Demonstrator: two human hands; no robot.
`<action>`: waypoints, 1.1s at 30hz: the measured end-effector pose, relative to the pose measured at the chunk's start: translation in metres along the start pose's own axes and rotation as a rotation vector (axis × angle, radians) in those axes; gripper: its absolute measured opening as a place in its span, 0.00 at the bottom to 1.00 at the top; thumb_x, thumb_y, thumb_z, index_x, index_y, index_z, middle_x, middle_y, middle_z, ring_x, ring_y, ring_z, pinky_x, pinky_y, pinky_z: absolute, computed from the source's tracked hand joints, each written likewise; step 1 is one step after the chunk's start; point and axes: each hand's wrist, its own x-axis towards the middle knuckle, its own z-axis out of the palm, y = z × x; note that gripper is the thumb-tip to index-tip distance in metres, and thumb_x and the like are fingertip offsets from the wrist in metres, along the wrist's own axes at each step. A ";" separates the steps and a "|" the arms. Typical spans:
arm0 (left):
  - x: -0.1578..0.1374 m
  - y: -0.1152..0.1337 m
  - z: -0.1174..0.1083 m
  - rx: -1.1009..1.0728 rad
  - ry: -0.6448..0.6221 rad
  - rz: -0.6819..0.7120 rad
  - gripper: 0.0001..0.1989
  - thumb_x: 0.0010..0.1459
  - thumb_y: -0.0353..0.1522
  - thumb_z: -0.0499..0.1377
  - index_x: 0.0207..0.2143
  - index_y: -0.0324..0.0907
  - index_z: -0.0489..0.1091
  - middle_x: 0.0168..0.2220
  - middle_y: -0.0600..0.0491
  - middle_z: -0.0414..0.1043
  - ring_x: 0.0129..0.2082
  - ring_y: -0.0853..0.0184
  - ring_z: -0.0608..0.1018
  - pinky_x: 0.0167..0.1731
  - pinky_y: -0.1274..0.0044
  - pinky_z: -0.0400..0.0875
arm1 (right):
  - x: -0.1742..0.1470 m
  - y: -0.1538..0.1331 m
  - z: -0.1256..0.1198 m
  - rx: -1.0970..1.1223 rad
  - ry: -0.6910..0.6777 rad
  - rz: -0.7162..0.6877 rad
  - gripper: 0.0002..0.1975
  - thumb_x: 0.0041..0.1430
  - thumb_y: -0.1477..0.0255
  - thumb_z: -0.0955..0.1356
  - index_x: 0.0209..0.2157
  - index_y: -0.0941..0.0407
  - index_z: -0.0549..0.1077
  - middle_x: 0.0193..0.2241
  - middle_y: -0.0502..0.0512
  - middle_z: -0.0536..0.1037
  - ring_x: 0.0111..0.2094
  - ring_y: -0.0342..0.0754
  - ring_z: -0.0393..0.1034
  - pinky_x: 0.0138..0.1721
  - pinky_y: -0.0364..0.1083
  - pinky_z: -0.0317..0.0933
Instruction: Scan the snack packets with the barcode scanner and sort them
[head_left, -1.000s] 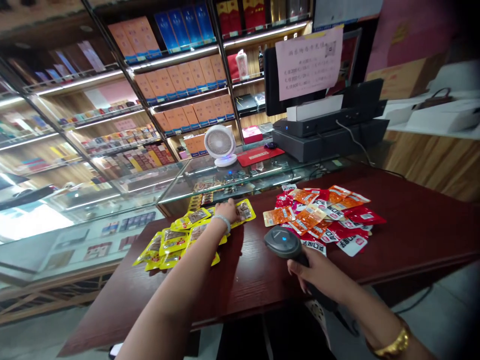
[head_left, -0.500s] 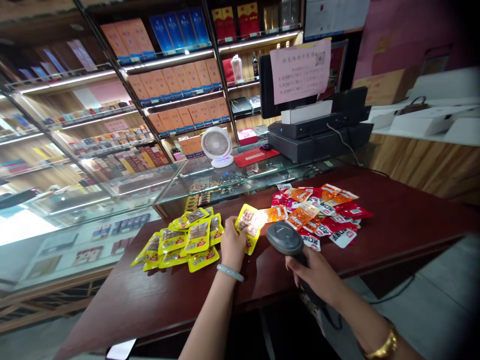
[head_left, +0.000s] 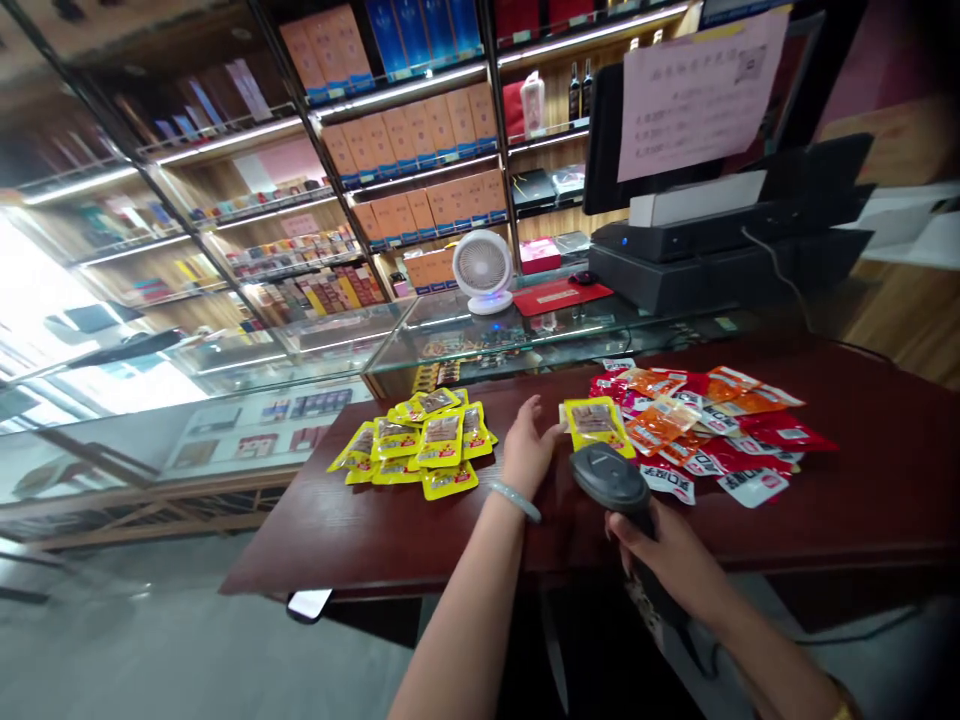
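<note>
My right hand (head_left: 667, 555) is wrapped round the handle of a dark grey barcode scanner (head_left: 611, 480), its head above the table. Just beyond the scanner a yellow snack packet (head_left: 598, 424) lies at the left edge of a heap of red, white and orange snack packets (head_left: 697, 425). My left hand (head_left: 531, 445) is open beside that yellow packet, fingers apart and nothing in them. To the left of my left hand lies a pile of several yellow snack packets (head_left: 440, 440).
All this lies on a dark red table (head_left: 330, 540). Behind it stands a glass counter with a white fan (head_left: 482, 268), a red mat (head_left: 555, 297) and a black cash register (head_left: 720, 250). A phone (head_left: 308, 604) shows at the table's front edge.
My left hand has let go of the yellow packet, which now lies farther right against the red and orange heap. The view has swung left; the right hand still holds the scanner.
</note>
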 end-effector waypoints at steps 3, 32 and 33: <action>-0.006 -0.004 -0.054 0.539 0.175 0.097 0.26 0.58 0.40 0.61 0.57 0.40 0.66 0.56 0.41 0.71 0.59 0.55 0.70 0.61 0.65 0.59 | 0.002 0.004 0.003 0.000 -0.036 -0.009 0.24 0.57 0.45 0.66 0.33 0.53 0.66 0.16 0.46 0.71 0.18 0.47 0.67 0.22 0.45 0.61; -0.106 -0.032 -0.071 0.195 0.118 0.011 0.13 0.59 0.42 0.57 0.41 0.44 0.62 0.34 0.51 0.74 0.34 0.61 0.78 0.35 0.71 0.70 | -0.032 -0.007 0.023 0.082 -0.108 -0.117 0.26 0.58 0.49 0.69 0.45 0.56 0.68 0.23 0.45 0.69 0.18 0.42 0.64 0.21 0.42 0.61; -0.107 -0.031 -0.069 0.181 0.107 0.021 0.12 0.59 0.41 0.56 0.41 0.44 0.62 0.35 0.51 0.74 0.35 0.61 0.78 0.36 0.71 0.70 | -0.034 -0.007 0.023 0.094 -0.085 -0.109 0.27 0.58 0.47 0.68 0.43 0.56 0.67 0.22 0.44 0.67 0.16 0.41 0.63 0.19 0.42 0.60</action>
